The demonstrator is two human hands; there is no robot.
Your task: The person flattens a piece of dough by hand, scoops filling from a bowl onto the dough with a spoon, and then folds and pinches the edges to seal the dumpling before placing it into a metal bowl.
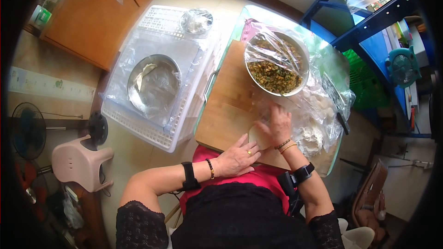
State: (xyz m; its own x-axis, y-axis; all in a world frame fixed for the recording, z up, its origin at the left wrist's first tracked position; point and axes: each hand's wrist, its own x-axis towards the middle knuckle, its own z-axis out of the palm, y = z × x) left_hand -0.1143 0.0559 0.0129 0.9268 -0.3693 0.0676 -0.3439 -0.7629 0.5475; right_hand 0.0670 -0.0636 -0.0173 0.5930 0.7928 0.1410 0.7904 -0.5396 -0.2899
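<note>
A round, pale dough wrapper (260, 137) lies near the front edge of the wooden board (229, 97), between my two hands. My left hand (237, 157) rests at the board's edge with its fingers stretched out, the fingertips at the wrapper's lower left side. On the wrapper's right is my right hand (278, 123), its thumb held apart from the fingers, which point away from me toward the bowl. Just beyond stands a bowl of chopped filling (275, 74), partly covered with clear plastic film. A heap of white flour (310, 141) sits to the right of my right hand.
Clear plastic (328, 110) covers pale lumps right of the board, with a dark-handled tool (342, 122) on it. Left, a white plastic crate (170, 143) bears a steel bowl (154, 58) holding a pale dough piece. A pink stool (76, 161) stands farther left.
</note>
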